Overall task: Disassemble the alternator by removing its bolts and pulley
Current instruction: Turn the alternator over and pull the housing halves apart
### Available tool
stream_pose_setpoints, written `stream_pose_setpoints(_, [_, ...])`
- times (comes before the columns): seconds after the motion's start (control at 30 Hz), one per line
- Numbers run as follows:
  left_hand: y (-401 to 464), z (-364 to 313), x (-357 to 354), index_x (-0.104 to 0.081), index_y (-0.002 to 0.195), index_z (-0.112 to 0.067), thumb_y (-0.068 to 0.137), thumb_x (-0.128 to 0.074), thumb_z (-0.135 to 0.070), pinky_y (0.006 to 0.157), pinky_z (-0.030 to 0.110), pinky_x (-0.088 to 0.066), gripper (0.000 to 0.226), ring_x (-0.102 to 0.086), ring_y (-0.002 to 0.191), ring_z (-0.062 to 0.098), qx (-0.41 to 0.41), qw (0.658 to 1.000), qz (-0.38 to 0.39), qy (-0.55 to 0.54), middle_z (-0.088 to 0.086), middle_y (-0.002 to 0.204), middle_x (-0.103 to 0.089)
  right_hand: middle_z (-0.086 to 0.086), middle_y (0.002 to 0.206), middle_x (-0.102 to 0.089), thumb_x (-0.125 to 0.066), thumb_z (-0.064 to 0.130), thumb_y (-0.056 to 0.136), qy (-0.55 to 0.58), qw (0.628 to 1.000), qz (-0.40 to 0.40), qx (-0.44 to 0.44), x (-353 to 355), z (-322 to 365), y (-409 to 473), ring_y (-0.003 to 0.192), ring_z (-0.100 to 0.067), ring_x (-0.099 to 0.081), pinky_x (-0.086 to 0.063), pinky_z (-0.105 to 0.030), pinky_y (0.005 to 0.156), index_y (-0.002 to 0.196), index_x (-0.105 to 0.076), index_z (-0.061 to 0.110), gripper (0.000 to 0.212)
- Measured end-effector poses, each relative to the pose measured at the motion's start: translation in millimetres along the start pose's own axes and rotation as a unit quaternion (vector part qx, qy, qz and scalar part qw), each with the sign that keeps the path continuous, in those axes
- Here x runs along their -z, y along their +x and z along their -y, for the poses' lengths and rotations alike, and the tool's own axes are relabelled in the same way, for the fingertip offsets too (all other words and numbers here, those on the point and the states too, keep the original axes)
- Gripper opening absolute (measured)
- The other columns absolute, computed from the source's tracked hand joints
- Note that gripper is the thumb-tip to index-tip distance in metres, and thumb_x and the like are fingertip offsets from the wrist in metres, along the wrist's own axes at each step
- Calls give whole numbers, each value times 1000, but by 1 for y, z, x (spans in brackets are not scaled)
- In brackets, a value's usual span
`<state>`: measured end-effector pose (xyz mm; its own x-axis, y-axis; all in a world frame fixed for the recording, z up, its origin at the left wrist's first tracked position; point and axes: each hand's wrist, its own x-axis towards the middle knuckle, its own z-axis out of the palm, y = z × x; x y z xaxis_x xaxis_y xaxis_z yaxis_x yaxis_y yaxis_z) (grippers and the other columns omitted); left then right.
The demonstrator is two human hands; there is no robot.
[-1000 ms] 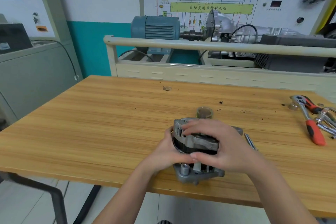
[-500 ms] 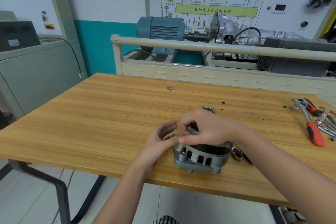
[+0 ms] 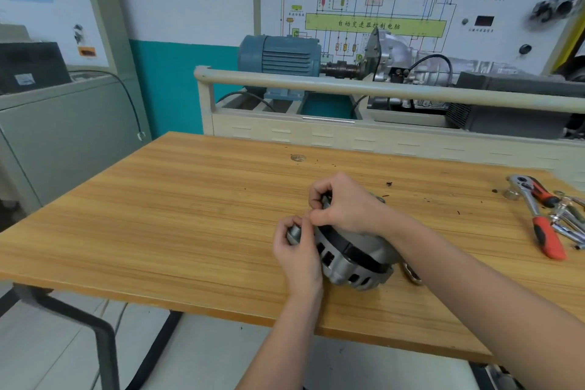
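A grey cast alternator (image 3: 351, 258) with a black middle band lies tilted on the wooden table (image 3: 190, 218), near its front edge. My right hand (image 3: 343, 203) curls over the alternator's top and grips its upper edge. At the alternator's left end, my left hand (image 3: 296, 250) holds a round metal part, probably the pulley (image 3: 292, 231). The fingertips of both hands meet there. Most of the pulley is hidden by my fingers.
A red-handled ratchet (image 3: 538, 215) and other chrome tools (image 3: 566, 218) lie at the table's right edge. A small metal piece (image 3: 413, 272) sits just right of the alternator. Behind the table stands a cream training bench (image 3: 348, 133) with a blue motor (image 3: 278, 57).
The alternator has been turned and tilted, and shifted slightly right on the table. My left hand moved from its side onto the round part at its left end. My right hand stayed on top.
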<state>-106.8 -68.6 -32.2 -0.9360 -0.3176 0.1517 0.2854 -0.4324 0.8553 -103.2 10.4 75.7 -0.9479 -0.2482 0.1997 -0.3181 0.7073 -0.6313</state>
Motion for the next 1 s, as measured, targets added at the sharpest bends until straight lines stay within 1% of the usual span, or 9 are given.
stream_pose_setpoints(0.1, [10,-5,-16,-55,68,-10,91,-65,-15,59,16,-41,26,-47,58,3,-8,999,26,36,-7,60,-53,14,48,-43,-70,-2,71,45,996,-76,-19,10,-7,-3,47,1,-38,-35,-13,51,53,-48,16,34])
stream_pose_setpoints(0.23, [14,-17,-34,-55,68,-13,90,-66,-28,54,13,-42,29,-47,52,-2,-2,995,69,75,-6,59,-53,3,54,-44,-67,-6,70,107,981,-154,-43,24,-20,-11,50,-5,-38,-35,-16,53,55,-49,13,31])
stream_pose_setpoints(0.37, [21,-34,-45,-54,64,-16,89,-67,-30,55,13,-37,31,-43,53,0,-57,981,119,144,-6,58,-49,8,46,-41,-63,-13,70,200,947,-244,-60,25,-31,-12,43,-3,-36,-33,-12,45,48,-46,16,40])
stream_pose_setpoints(0.47, [25,-45,-44,-54,62,-18,88,-68,-31,56,13,-36,32,-43,54,2,-94,965,159,185,-9,56,-48,6,45,-43,-63,-11,73,266,919,-280,-86,19,-37,-12,43,-5,-39,-35,-17,45,49,-47,15,39])
stream_pose_setpoints(0.63, [37,-57,-39,-54,64,-16,88,-69,-32,57,22,-38,32,-43,54,6,-91,942,219,237,-5,57,-50,5,46,-46,-64,-5,74,313,890,-309,-118,5,-38,-9,47,-9,-41,-37,-24,55,48,-50,16,36])
stream_pose_setpoints(0.73, [41,-60,-43,-58,68,-13,86,-70,-29,64,24,-44,27,-47,59,7,-66,927,258,266,-6,60,-53,2,51,-47,-67,4,78,357,881,-282,-126,8,-42,-11,52,-13,-43,-38,-27,59,47,-51,20,39])
stream_pose_setpoints(0.8, [47,-61,-46,-61,73,-12,85,-71,-28,74,33,-48,22,-53,70,13,-24,916,293,273,-4,66,-57,0,54,-48,-70,9,78,367,889,-252,-110,13,-46,-15,55,-15,-44,-38,-29,60,45,-52,22,39])
stream_pose_setpoints(0.87, [54,-61,-48,-60,72,-16,81,-74,-24,76,37,-47,18,-54,75,18,33,911,318,260,1,72,-58,0,54,-49,-73,17,70,347,905,-234,-78,14,-48,-19,55,-13,-45,-40,-25,57,44,-53,22,33])
stream_pose_setpoints(1.0, [64,-59,-57,-56,67,-18,74,-81,-18,57,20,-43,26,-48,61,10,46,895,320,308,-3,66,-55,8,48,-43,-70,16,65,348,895,-276,-30,1,-53,-20,48,-5,-41,-37,-16,49,44,-48,23,31])
